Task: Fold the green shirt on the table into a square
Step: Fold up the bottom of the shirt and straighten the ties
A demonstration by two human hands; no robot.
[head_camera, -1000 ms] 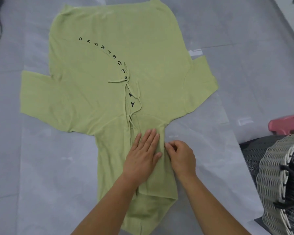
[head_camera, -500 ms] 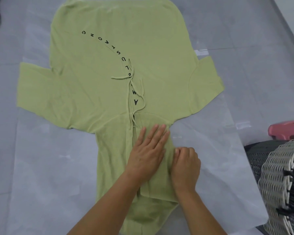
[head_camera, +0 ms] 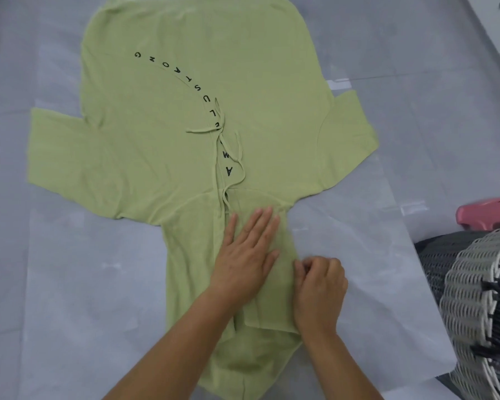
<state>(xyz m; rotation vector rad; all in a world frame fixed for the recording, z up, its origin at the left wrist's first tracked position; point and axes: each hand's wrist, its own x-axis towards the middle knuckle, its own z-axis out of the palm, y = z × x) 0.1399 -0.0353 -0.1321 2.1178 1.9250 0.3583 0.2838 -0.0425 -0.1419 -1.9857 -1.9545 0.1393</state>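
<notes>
A grey table [head_camera: 416, 39] fills the head-camera view, with a green shirt [head_camera: 162, 145] spread flat across its middle, its body reaching the top of the view and both short sleeves splayed out to left and right. The garment lies partly on a translucent sheet [head_camera: 358, 255] that covers the near part of the tabletop. At the right margin a woven basket [head_camera: 474, 307] of pale and dark strips shows just beside the sheet's edge, cut off by the frame. The shirt's narrow section [head_camera: 191, 269], the part nearest the person, runs from between the sleeves toward the bottom of the view. The person's left hand [head_camera: 247, 255] lies flat on that section, fingers straight and close together, palm pressing the fabric down and holding nothing. Just beside it, the right hand [head_camera: 319, 293] sits at the section's right edge with fingers curled, fingertips pinching the cloth border. A pink object [head_camera: 485, 212], blurred and only partly visible, sits beyond the basket. A thin green drawstring [head_camera: 238, 157] loops loosely over the middle of the garment. Black letters [head_camera: 185, 77] curve in an arc from the upper left of the shirt down toward the drawstring
</notes>
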